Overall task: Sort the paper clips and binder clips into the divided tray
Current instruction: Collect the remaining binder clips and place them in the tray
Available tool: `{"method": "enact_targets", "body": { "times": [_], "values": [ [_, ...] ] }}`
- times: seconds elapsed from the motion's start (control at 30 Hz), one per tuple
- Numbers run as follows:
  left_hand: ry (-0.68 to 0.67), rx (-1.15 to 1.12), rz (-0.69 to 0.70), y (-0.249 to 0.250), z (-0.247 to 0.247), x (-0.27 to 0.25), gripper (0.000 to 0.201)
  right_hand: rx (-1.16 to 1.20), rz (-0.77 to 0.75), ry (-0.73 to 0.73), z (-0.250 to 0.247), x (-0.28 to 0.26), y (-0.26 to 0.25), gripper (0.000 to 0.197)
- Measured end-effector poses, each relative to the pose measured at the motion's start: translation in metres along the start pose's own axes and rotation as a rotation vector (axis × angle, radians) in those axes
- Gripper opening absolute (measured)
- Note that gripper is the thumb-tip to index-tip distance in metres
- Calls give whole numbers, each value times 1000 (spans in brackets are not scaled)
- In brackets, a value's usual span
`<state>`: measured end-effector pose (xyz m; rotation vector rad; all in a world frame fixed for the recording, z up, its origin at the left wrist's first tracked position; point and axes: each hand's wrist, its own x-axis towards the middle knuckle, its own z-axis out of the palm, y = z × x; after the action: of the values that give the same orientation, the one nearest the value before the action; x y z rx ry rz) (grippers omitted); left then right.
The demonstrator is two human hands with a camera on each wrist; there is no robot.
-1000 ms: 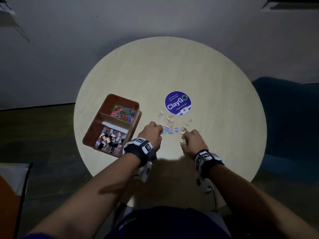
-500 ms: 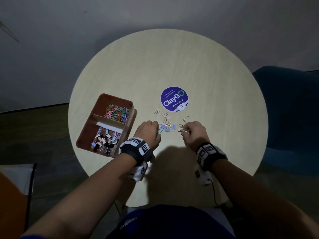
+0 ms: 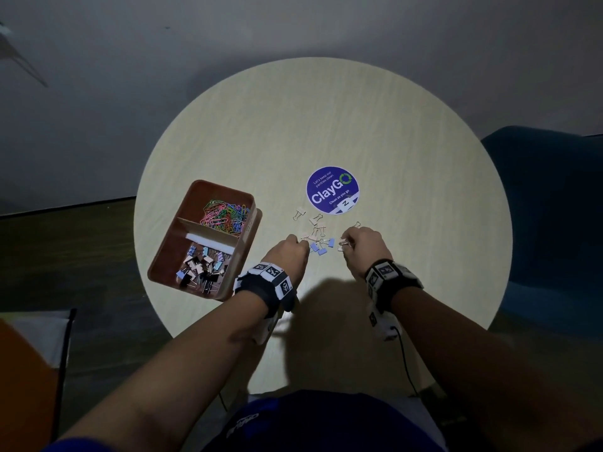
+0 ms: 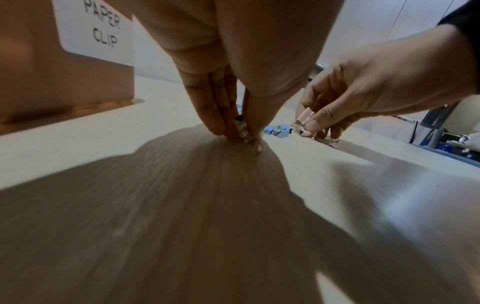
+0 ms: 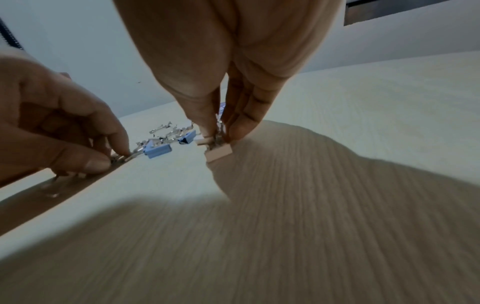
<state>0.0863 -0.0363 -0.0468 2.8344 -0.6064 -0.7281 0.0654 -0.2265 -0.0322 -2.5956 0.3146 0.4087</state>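
Nearest, both hands down on the round worktop [image 3: 375, 125], at the near edge of the loose binder clips [image 3: 318, 236]. Left hand [image 3: 288, 254] pinching the wire handles of a pale clip against the worktop, thumb and fingertips closed on it in the right wrist view. Right hand [image 3: 363, 246] pinching a pale pink binder clip [image 5: 219, 153] by its handles, body hanging just under the fingertips [image 5: 239, 129], at or barely off the surface; cannot tell whether it touches.

Changed since half a second ago: right hand now farther and a little more to the right, a clip plainly gripped where before only fingers were reaching at the pile's edge; left hand barely shifted, closed at the left edge of the pile as before. Against the frame a second ago, both hands farther into the scatter. Judged meaning: two clips secured, one per hand, so the pick is done and the carry to the tray is next.

Farther out, blue and pale clips left lying between the hands and beyond, near the round purple sticker [image 3: 332, 194].

To the left, the brown divided tray [image 3: 251, 230], unmoved: binder clips in its near compartment [image 3: 202, 265], coloured paper clips [image 3: 225, 213] in the far one. No loose paper clips seen on the worktop; likely only binder clips remaining, so late in the sort.
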Motion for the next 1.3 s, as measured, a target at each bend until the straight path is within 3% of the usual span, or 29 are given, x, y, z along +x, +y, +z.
{"method": "enact_targets", "body": {
  "times": [0.37, 0.47, 0.6, 0.73, 0.83, 1.0, 1.1, 1.3],
  "values": [
    [31, -122, -30, -9, 3, -18, 24, 76, 82, 53, -6, -17, -1, 10],
    [169, -237, -18, -6, -7, -32, 9, 160, 49, 95, -5, -24, -19, 10],
    [405, -343, 6, -19, -38, -58, 12, 185, -101, 120, -1, -28, -55, 9],
    [503, -365, -49, -54, -68, -87, 14, 229, -274, 80, 8, -38, -107, 8],
    [510, -291, -139, -85, -76, -107, 13, 212, -405, 29, 18, -45, -147, 10],
    [385, -177, -272, -118, -73, -125, 16, 200, -513, -87, 38, -50, -191, 21],
    [384, -139, -260, -121, -70, -129, 19, 202, -518, -136, 44, -51, -194, 30],
    [427, -208, -113, -84, -72, -120, 15, 205, -423, -34, 37, -50, -151, 10]
  ]
}}
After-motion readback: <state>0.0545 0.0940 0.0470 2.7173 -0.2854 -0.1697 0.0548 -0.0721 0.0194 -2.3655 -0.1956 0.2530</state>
